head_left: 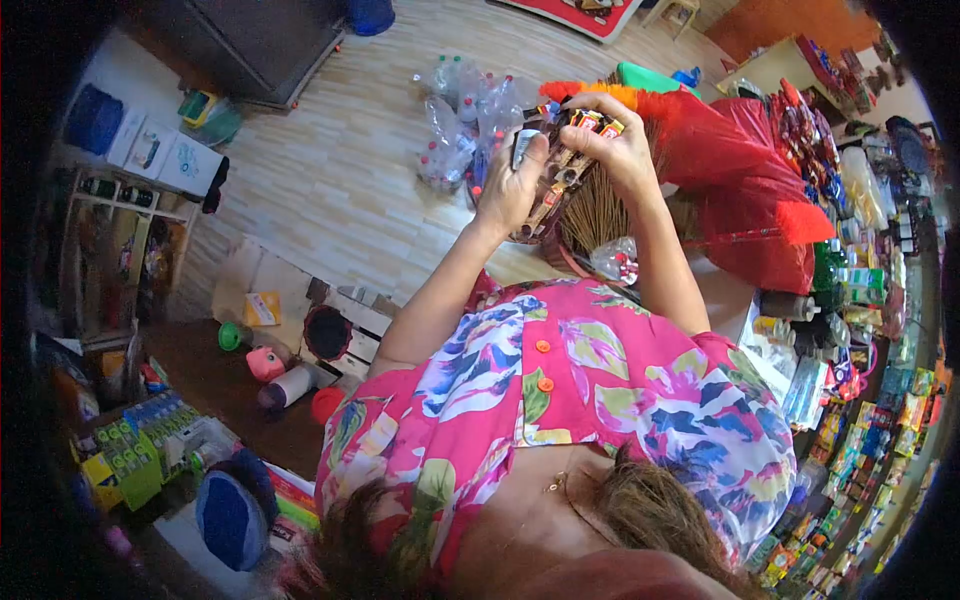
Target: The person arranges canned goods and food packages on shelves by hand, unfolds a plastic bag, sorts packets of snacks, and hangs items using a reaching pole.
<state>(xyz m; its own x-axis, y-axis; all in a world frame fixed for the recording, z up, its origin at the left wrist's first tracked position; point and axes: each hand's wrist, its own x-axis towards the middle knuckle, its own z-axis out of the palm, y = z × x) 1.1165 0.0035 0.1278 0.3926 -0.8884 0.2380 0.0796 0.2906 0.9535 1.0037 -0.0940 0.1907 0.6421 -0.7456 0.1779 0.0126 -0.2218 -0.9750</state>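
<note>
Pale floor (330,150) in a plank pattern runs across the room, with a dark cabinet (250,45) at the far left and a white-edged shelf unit (125,195) nearer. Clear bags of plastic bottles (460,115) with red caps lie on the floor, near a bundle of brown sticks (595,210) and bright red plastic sheeting (745,200). Crowded shelves (860,470) of small packets curve down the right side. In front of the chest, off any surface, both hands hold a brown printed pack (562,185): the left hand (510,195) is closed around its near left side, thumb pointing up, and the right hand (615,150) clasps its upper right, thumb across the front. The pack bears repeated tan and dark pictures, with red and yellow patches carrying pale lettering too small to read. A white box (190,165) has blue-green print, also illegible
</note>
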